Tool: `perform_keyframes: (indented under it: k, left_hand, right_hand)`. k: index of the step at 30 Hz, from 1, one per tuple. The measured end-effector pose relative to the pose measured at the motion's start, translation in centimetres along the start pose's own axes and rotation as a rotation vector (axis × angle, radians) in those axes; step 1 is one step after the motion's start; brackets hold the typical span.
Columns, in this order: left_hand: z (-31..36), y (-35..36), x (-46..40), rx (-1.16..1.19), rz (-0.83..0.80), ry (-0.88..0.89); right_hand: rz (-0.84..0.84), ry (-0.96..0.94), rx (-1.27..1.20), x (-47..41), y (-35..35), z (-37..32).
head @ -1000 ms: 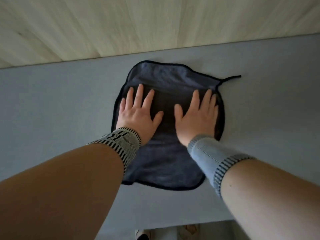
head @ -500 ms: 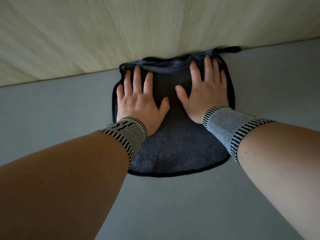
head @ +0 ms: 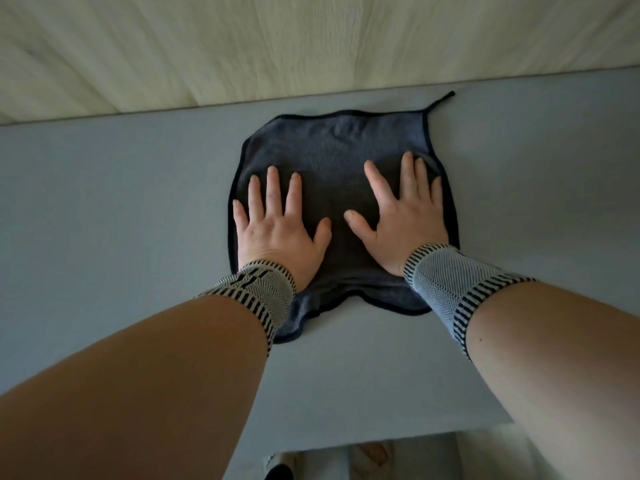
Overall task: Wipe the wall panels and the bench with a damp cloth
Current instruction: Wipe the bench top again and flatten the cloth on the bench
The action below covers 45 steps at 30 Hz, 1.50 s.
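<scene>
The left hand (head: 277, 230) and the right hand (head: 403, 223) are covering the middle of the cloth (head: 332, 147), and the wrist bands (head: 256, 292) are hiding parts of its near edge. The wall panel (head: 242, 46) is getting cut off by the top edge, the bench (head: 104, 202) by both sides. Below the bench, the floor things (head: 370, 455) are looking too blurred to tell.

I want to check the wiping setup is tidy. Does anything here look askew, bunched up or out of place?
Only small things. The dark cloth lies flat on the grey bench under the left hand and right hand, but its near edge is rumpled by the left wrist and its hanging loop trails toward the wall panel.
</scene>
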<state>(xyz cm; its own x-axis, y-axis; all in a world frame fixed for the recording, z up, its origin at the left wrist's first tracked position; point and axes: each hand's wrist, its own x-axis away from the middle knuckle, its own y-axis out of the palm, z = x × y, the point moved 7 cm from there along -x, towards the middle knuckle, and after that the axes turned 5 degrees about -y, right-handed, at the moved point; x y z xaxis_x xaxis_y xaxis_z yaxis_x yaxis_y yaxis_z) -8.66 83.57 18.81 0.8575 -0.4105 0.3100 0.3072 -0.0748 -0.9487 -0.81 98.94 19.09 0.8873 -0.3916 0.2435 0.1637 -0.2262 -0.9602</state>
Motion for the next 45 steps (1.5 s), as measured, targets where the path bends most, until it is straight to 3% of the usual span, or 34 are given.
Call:
perform_keyframes:
  k: [9,15,22,27,35,45]
  left_hand:
    - [-1.5,3.7,10.8,0.025,-0.024,-0.108]
    - [1.6,5.2,16.1,0.023,-0.083,-0.130]
    - [10.7,6.3,17.5,0.034,-0.084,0.074]
    - [10.9,6.5,18.1,0.044,-0.075,0.148]
    - [5.2,6.2,19.0,0.011,-0.089,0.268]
    - [-8.8,4.7,17.1,0.002,-0.068,0.132]
  right_hand:
    - [0.016,-0.068,-0.011,10.0,3.0,-1.8]
    - [0.007,-0.105,0.023,14.9,4.0,1.0]
    - [0.036,0.148,0.021,18.5,3.7,9.9]
    - [0.031,0.259,0.021,19.8,4.2,10.3]
    - [0.000,0.354,0.017,21.7,5.6,3.4]
    - [-0.020,0.187,0.028,17.9,6.5,-10.0]
